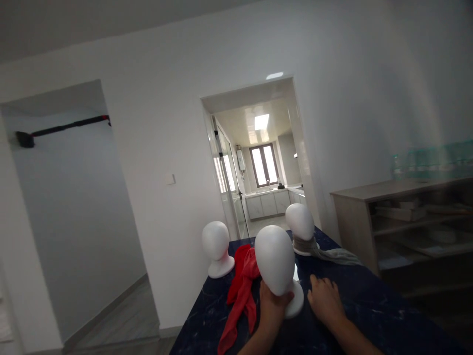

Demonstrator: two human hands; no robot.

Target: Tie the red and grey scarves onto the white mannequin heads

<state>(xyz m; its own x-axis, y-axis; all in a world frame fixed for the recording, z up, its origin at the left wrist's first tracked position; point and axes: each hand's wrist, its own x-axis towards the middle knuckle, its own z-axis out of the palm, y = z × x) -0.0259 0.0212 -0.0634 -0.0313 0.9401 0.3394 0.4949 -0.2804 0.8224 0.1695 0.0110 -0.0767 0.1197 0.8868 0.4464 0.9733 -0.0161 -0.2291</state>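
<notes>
Where walls stand white, dark marbled table [369, 305].

Your two arms come into view from the bottom edge, and both are bare: no sleeves, no cuffs, no gloves. Your left hand [272, 301] shows no ring, watch or strap, and the wrist behind it is uncovered too. Your right hand [325, 301] is just as plain, with nothing worn on the fingers or the wrist. Each forearm stays uncovered as far back as the picture reaches
</notes>
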